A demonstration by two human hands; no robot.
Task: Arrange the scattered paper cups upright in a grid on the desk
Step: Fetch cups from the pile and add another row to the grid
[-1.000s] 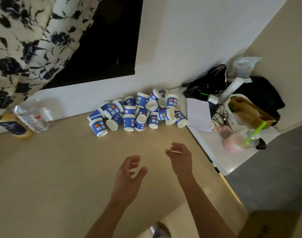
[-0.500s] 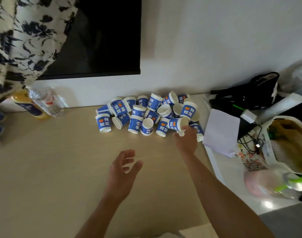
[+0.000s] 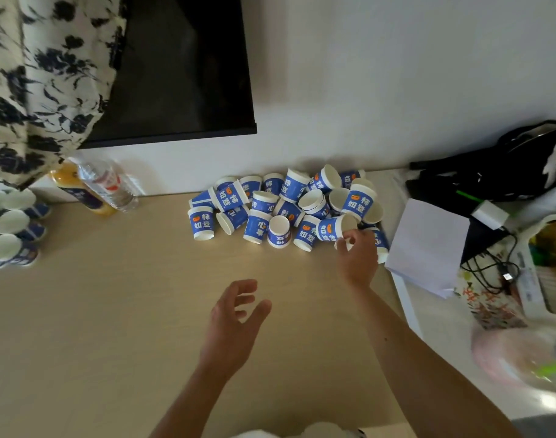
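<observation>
Gripping sideways cup (image 3: 329, 230), right hand (image 3: 358, 257), mouth facing right

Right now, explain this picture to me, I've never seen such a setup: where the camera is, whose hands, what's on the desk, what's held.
No machine: a person wears one camera on the head, looking down at their own bare hands. On the beige desk a jumbled pile of blue paper cups lies by the wall; upright cups stand at the left edge, near a water bottle. The right hand pinches the rim of a tipped cup at the pile's right end. The left hand hovers open, empty.
</observation>
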